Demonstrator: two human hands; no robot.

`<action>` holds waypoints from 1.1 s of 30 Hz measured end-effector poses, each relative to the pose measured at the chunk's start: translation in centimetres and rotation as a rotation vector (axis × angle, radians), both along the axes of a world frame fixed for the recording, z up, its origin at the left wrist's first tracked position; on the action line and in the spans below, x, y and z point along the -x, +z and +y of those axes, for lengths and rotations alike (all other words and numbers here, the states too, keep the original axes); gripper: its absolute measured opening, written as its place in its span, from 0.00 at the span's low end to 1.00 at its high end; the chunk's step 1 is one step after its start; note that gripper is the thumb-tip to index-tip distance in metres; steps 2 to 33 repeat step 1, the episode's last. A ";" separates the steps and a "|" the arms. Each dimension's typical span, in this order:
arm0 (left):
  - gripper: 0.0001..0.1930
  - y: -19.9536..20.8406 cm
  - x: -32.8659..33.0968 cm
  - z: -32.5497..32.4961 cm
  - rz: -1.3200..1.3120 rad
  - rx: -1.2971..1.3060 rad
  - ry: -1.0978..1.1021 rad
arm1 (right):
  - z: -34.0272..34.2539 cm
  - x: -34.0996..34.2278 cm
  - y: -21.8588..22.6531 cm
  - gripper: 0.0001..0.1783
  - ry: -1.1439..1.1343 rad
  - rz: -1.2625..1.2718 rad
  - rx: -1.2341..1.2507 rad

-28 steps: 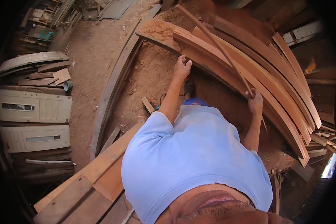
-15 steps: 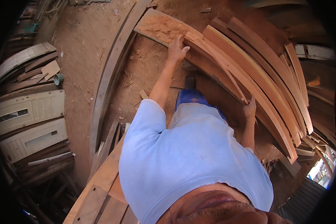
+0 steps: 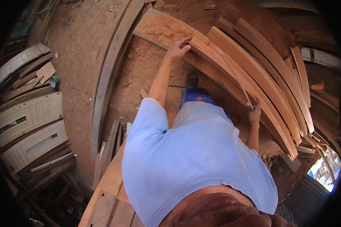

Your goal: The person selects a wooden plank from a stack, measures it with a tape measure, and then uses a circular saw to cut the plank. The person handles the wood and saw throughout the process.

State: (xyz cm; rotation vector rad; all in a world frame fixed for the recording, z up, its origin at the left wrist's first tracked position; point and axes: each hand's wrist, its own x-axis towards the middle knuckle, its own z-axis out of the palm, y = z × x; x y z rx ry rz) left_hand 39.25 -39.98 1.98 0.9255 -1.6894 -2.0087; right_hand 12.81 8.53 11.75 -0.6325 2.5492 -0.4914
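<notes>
My left hand (image 3: 177, 49) is at the far-left end of a long reddish wooden board (image 3: 231, 70), its fingers a little bent and its thumb apart from them. The fingertips meet or nearly meet the board's end; exact contact is hard to see. With my right hand (image 3: 255, 111), near the board's near-side edge, I grip the lower end of a thin wooden strip (image 3: 236, 77). The strip slants across the board's top. Beneath the board's far end is a wide plank (image 3: 151, 23) strewn with sawdust.
Several more reddish boards (image 3: 271, 53) lie side by side to the right. A long grey-brown beam (image 3: 107, 79) runs along the left. Pale panelled doors (image 3: 30, 113) and scrap wood are stacked at far left. Behind my left side are wooden panels (image 3: 102, 208). Shavings cover the dirt floor (image 3: 77, 49).
The strip's far end has shifted right along the board. My left hand has moved slightly down and left, its thumb closer to the fingers. My right hand has dropped a little.
</notes>
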 end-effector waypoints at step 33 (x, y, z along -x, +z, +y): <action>0.34 0.1 0.1 -0.1 -0.060 -0.025 -0.007 | 0.0 0.2 0.0 0.49 -0.018 -0.021 -0.026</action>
